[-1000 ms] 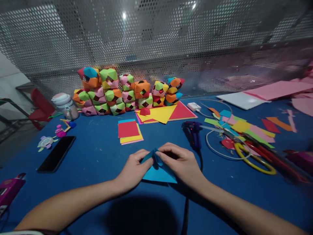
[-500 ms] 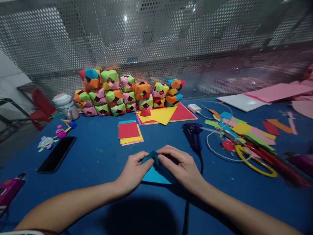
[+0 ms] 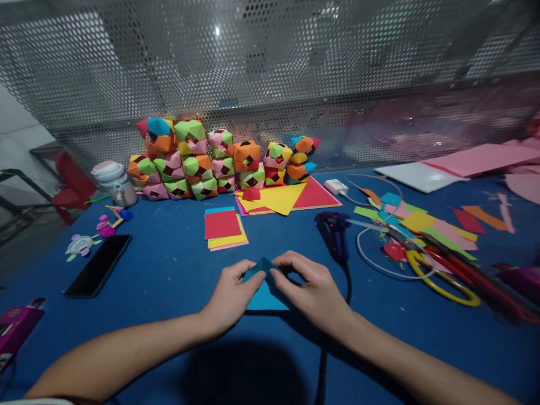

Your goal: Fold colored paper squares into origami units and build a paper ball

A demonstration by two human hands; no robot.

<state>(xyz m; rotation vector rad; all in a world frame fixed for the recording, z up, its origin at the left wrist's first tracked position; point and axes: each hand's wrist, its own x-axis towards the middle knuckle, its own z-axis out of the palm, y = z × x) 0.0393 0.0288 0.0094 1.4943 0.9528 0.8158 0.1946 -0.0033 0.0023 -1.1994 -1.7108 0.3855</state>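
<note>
A piece of blue paper [image 3: 267, 297] is held between both hands above the blue table, its top edge bent to a peak between the thumbs. My left hand [image 3: 237, 291] pinches its left side, the thumb lying on the near face and the fingers behind. On the right side, my right hand [image 3: 311, 288] pinches the paper in the same way, with its thumb close to the left one. The fingertips behind the paper are partly hidden. Beyond the hands lies a stack of square coloured papers [image 3: 221, 225], red on top.
Folded paper cubes [image 3: 197, 169] stand stacked at the back. A glue gun [image 3: 334, 233] lies right of centre, its cable running past my right arm. Yellow-handled scissors [image 3: 442, 284] and paper scraps [image 3: 422, 220] lie to the right. A phone [image 3: 99, 265] is at left.
The blue paper has tilted slightly, so its lower edge now sits level and a little higher. My thumbs have shifted slightly at the peak; both hands keep their pinch.
</note>
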